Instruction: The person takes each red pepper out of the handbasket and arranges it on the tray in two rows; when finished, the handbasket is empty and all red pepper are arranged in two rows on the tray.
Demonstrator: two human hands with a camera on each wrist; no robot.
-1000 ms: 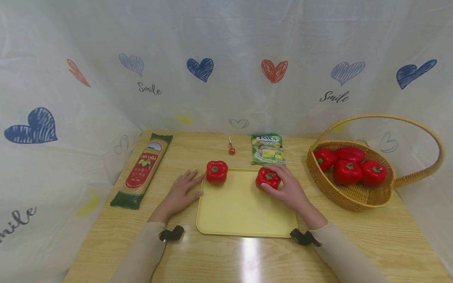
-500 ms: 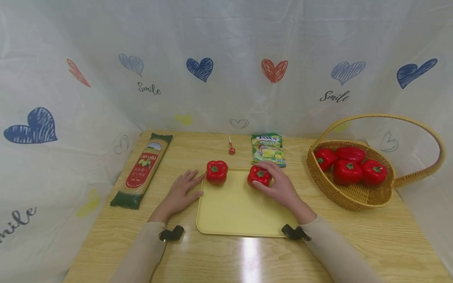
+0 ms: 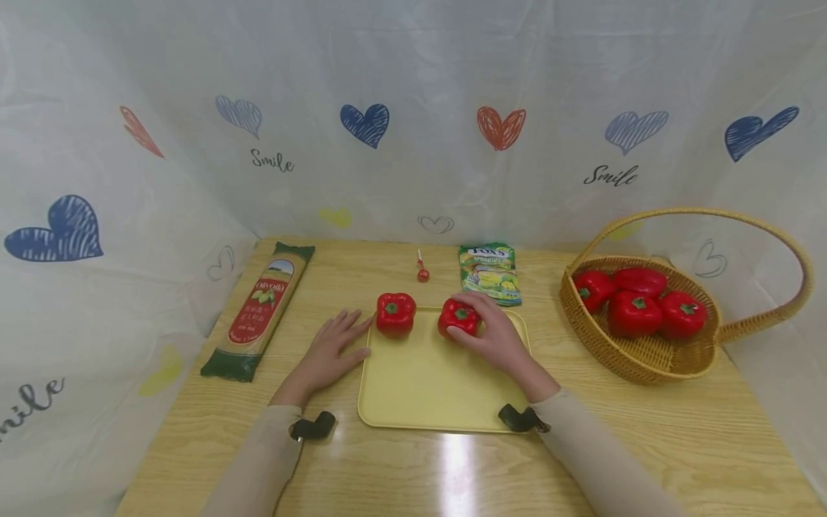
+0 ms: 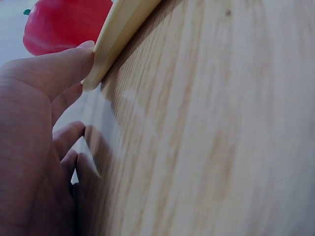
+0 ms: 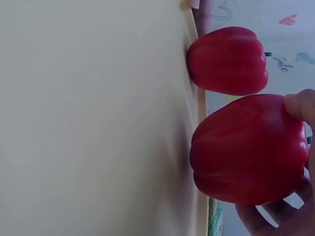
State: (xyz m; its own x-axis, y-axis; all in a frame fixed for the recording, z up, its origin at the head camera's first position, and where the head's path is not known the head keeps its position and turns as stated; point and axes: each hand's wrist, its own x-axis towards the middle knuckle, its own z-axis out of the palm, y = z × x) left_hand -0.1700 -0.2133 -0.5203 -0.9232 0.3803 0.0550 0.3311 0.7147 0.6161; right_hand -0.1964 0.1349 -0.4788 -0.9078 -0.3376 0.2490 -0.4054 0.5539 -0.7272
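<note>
My right hand grips a red bell pepper by its sides, over the back part of a yellow tray. In the right wrist view the held pepper looms large, thumb at its top and fingers curled behind it. A second red bell pepper stands upright on the tray's back left corner. At the tray's left edge my left hand lies on the table with spread fingers. The left wrist view shows that thumb touching the tray's side.
A wicker basket with a tall handle stands at the right and contains several red peppers. Behind the tray lie a green candy bag and a red lollipop. A long pasta packet lies at the left. A patterned curtain closes off the back.
My right hand has moved left with the bell pepper, bringing it closer to the other pepper on the tray. The left hand has stayed in place.
</note>
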